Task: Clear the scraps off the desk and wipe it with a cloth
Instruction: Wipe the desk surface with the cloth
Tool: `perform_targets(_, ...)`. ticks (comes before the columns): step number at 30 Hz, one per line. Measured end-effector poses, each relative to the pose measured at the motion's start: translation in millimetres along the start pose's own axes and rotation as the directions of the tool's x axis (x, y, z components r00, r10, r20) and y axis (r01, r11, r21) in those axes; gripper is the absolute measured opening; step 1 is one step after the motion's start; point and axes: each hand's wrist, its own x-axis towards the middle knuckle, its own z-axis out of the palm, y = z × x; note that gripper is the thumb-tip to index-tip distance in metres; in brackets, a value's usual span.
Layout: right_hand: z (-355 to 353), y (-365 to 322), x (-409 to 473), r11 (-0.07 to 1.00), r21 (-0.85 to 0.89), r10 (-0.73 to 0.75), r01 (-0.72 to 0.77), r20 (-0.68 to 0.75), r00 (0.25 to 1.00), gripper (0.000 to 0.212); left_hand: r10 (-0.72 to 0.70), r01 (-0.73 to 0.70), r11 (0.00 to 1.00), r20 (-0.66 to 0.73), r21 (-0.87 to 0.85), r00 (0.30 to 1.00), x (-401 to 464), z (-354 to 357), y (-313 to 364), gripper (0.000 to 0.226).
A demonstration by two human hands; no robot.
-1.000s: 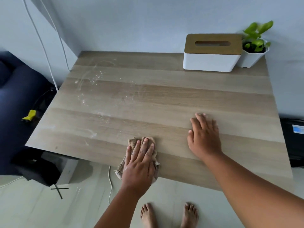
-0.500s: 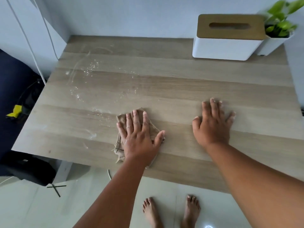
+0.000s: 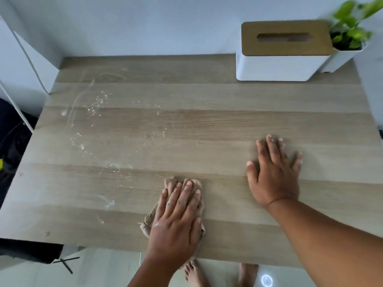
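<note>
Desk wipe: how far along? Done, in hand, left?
Done: no large scraps show on the desk, and its right half looks free of residue. In hand: the left hand presses the cloth flat near the front edge; the right hand rests flat on the wood. Left: white smears and specks across the left half.

Lighting: soft, even daylight, bright; faint shadows only. Glare: round reflection on the floor just below the desk (image 3: pixel 207 125) near edge. Focus: slight motion blur overall; wide-angle bowing at desk edges.
</note>
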Motion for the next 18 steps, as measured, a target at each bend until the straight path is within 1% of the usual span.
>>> perform_targets(3, 0.8, -0.4, 0.4, 1.000, -0.007, -0.005, 0.005, -0.002, 1.000, 0.073, -0.210, 0.209, 0.975, 0.008, 0.073, 0.978, 28.2, -4.1, -20.2, 0.069)
perform_targets(6, 1.8, 0.6, 2.0, 1.000, -0.008, -0.006, 0.006, -0.004, 1.000, 0.073, -0.431, 0.421, 0.890, 0.020, 0.177, 0.902, 77.0, -5.4, -25.2, 0.082)
perform_targets(7, 1.7, 1.2, 2.2, 1.000, -0.011, -0.007, 0.007, -0.009, 1.000, 0.073, -0.463, 0.451, 0.872, 0.026, 0.189, 0.886, 95.5, -5.6, -22.4, 0.089)
perform_targets(8, 2.0, 1.8, 2.0, 1.000, -0.015, -0.008, 0.007, -0.014, 1.000, 0.073, -0.464, 0.450, 0.873, 0.036, 0.189, 0.885, 114.0, -5.2, -17.9, 0.097)
perform_targets(10, 1.8, 2.3, 2.0, 1.000, -0.020, -0.012, 0.012, -0.021, 1.000, 0.074, -0.393, 0.378, 0.911, 0.068, 0.165, 0.917, 145.1, -3.4, -4.4, 0.110)
perform_targets(12, 0.9, 2.3, 1.3, 1.000, -0.022, -0.011, 0.011, -0.015, 1.000, 0.074, -0.271, 0.255, 0.956, 0.106, 0.143, 0.957, 161.2, 0.3, 10.5, 0.122)
perform_targets(14, -0.1, 1.5, 0.1, 1.000, -0.028, -0.010, 0.010, -0.005, 1.000, 0.074, -0.165, 0.146, 0.978, 0.129, 0.148, 0.978, 158.6, 4.4, 19.7, 0.126)
perform_targets(16, -1.2, 0.6, 0.0, 0.999, -0.030, -0.011, 0.011, -0.002, 1.000, 0.074, -0.076, 0.057, 0.988, 0.125, 0.147, 0.989, 140.5, 7.4, 20.6, 0.113)
perform_targets(18, -1.1, -0.4, -0.1, 0.999, -0.031, -0.013, 0.013, -0.002, 1.000, 0.073, -0.009, -0.002, 0.993, 0.089, 0.118, 0.996, 114.1, 10.8, 13.1, 0.091)
